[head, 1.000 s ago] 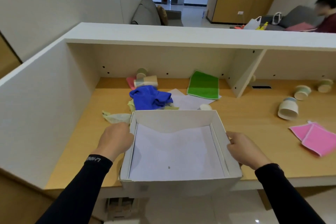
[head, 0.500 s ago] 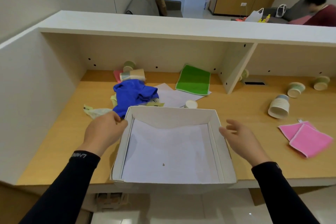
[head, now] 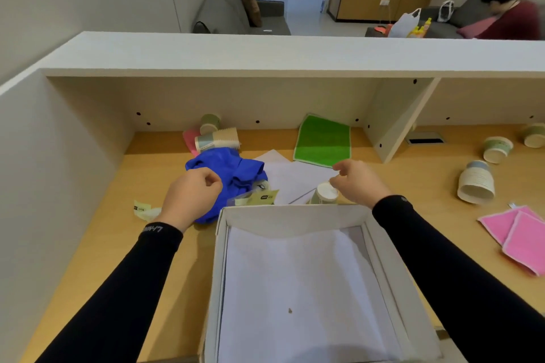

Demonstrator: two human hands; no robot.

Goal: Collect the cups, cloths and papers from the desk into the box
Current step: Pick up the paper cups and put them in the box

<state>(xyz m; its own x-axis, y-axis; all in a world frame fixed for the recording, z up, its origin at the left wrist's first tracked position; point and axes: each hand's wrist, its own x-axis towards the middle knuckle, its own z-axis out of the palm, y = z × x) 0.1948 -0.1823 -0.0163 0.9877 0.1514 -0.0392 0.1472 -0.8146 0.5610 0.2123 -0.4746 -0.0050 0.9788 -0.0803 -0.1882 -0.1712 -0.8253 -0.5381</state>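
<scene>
Fingers [head: 213,183] of left hand [head: 190,196] curl loosely, empty, at blue cloth [head: 236,171]; right hand [head: 358,183] half-spread above small cup [head: 324,193]. Collection starting; box [head: 392,268] holds nothing yet; next, grasp both.

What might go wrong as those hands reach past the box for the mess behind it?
The box overhangs the desk's near edge, so a nudge from a sleeve might tip it off. The right hand hovers beside a small cup and could knock it over. Grabbing the blue cloth may drag the wrappers along.
</scene>
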